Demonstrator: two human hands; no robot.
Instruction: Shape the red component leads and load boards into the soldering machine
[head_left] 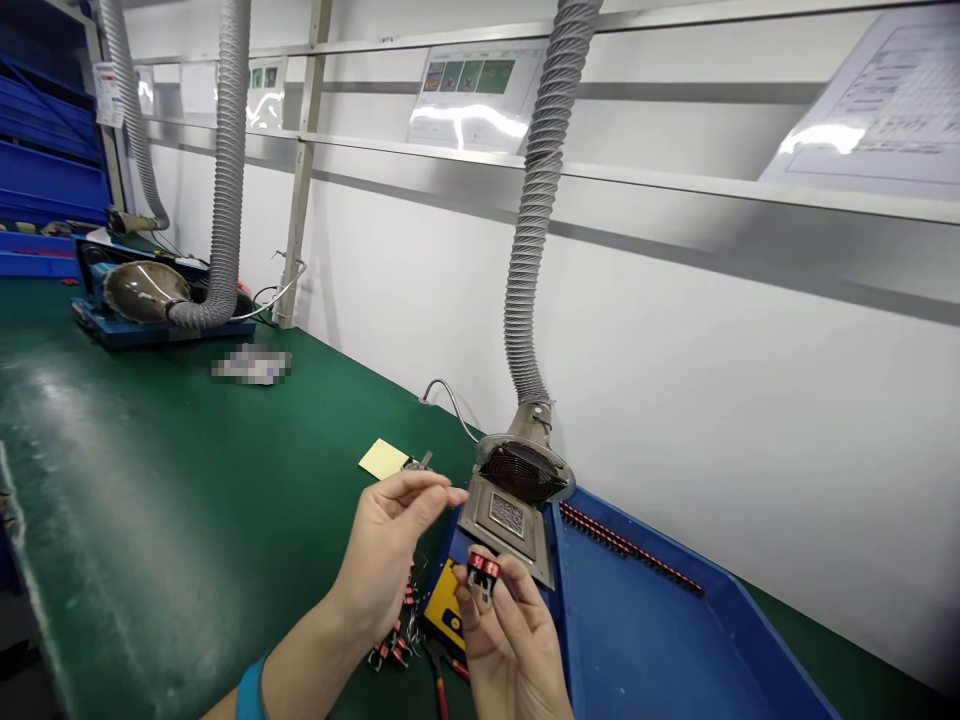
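Note:
My right hand [517, 630] pinches a small red-and-black component [483, 568] between thumb and fingers, its red face turned up and pale metal legs below. Above and to the left of it, my left hand [394, 545] has thumb and fingertips pressed together; whatever they may hold is too small to see. Below my left hand lies a pile of similar red-and-black components [394, 645] with thin wire legs. Behind my hands is a blue-and-yellow heating unit [446, 605] with a metal plate [536, 545] on top, partly covered by my fingers.
A fume extraction hood [525, 460] on a grey hose [536, 220] hangs over the plate. Red-handled pliers [442, 685] lie near the pile. A blue tray [637, 640] on the right holds a row of components [630, 547]. Yellow paper [384, 459] lies on the green bench [300, 440].

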